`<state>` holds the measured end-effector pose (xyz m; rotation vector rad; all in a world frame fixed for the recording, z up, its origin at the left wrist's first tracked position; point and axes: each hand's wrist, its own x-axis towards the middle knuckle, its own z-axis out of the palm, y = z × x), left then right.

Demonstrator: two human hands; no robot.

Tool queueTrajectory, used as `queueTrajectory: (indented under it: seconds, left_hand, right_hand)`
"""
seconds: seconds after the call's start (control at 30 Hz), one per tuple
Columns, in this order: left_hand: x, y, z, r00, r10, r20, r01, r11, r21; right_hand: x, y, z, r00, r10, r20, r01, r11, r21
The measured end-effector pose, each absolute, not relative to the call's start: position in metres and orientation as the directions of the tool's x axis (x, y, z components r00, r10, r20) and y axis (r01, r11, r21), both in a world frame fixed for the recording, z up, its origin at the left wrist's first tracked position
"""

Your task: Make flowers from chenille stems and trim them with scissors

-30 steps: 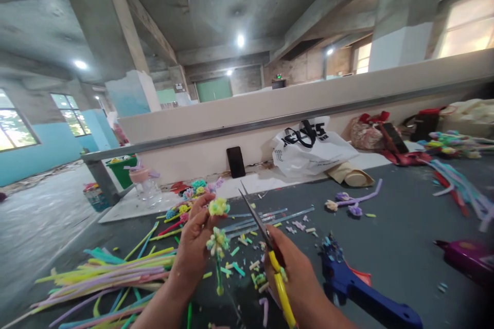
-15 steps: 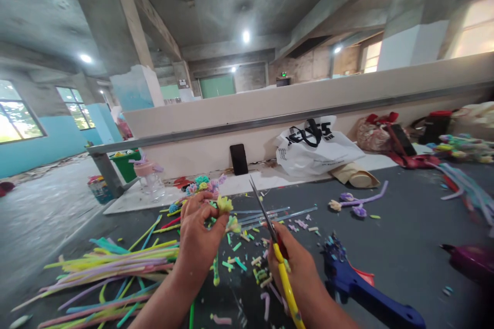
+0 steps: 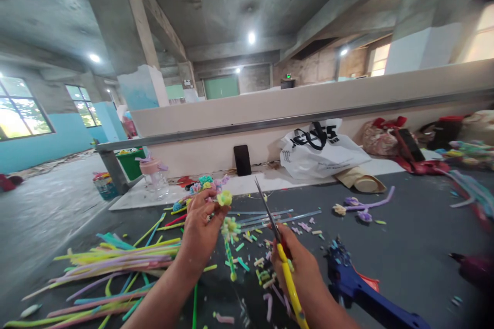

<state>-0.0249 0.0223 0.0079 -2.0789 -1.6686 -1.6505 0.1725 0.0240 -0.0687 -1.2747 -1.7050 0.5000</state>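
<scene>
Between the thumb and fingers of my left hand (image 3: 203, 223) is a small yellow fuzzy flower (image 3: 224, 198), seemingly made of pipe cleaner. Just below it hangs or lies a green-yellow flower with a twisted stem (image 3: 230, 241); whether my fingers hold this too I cannot tell. My right hand (image 3: 295, 254) is wrapped round yellow-handled scissors (image 3: 283, 257), their blades nearly together and pointing up and away. Cut pipe-cleaner bits (image 3: 266, 272) lie scattered on the dark table between my hands. Clear glue sticks (image 3: 278, 218) lie beyond them.
Long coloured pipe cleaners (image 3: 116, 267) are piled at the left. A blue glue gun (image 3: 363, 288) lies to the right, below a purple flower stem (image 3: 370, 206). Along the back stand a phone (image 3: 242, 160), a white bag (image 3: 324, 151) and a pink-lidded cup (image 3: 153, 177).
My left hand has turned the yellow flower, so it now shows rounder, and the green-yellow flower below is in fuller view. The whole view has shifted slightly; the scissors stay in my right hand.
</scene>
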Motion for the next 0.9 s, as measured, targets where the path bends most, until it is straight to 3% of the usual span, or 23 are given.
queueTrajectory:
  seconds: [0.13, 0.27, 0.47, 0.67, 0.9]
  left_hand:
    - [-0.023, 0.022, 0.009, -0.157, 0.86, 0.485, 0.347, -0.412, 0.842]
    - [-0.025, 0.023, 0.005, -0.112, 0.955, 0.273, 0.058, -0.268, 0.962]
    - [-0.029, 0.03, -0.003, -0.081, 0.984, 0.158, -0.3, -0.175, 0.938]
    - [-0.028, 0.028, 0.0, -0.087, 0.985, 0.148, -0.35, -0.17, 0.921]
    - [-0.031, 0.027, -0.001, -0.084, 0.996, 0.042, -0.544, -0.081, 0.835]
  right_hand:
    - [0.172, 0.025, -0.073, -0.024, 0.907, 0.419, 0.553, 0.361, -0.75]
    - [0.171, 0.026, -0.075, -0.025, 0.888, 0.459, 0.557, 0.393, -0.731]
    - [0.173, 0.027, -0.075, -0.056, 0.887, 0.458, 0.564, 0.406, -0.718]
    - [0.172, 0.025, -0.074, -0.059, 0.896, 0.439, 0.57, 0.392, -0.722]
    - [0.171, 0.028, -0.075, -0.059, 0.89, 0.453, 0.56, 0.405, -0.722]
